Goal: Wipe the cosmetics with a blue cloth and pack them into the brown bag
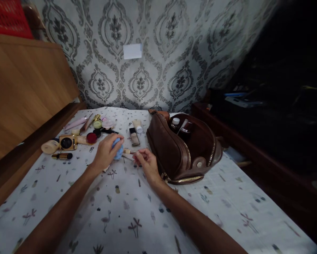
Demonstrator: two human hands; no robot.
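My left hand is closed around a crumpled blue cloth. The fingers of my right hand pinch one end of a slim cosmetic tube, whose beige end points at the cloth. Whether cloth and tube touch, I cannot tell. Just beyond my hands lie a foundation bottle with a black cap and a cream tube with a white cap. On the right stands an unzipped brown toiletry bag, with a white-capped bottle inside.
Several cosmetics lie at the left, among them a gold compact, a red round pot, a black-and-gold stick and a pink tube. A wooden cabinet borders the printed cloth; a patterned wall rises behind.
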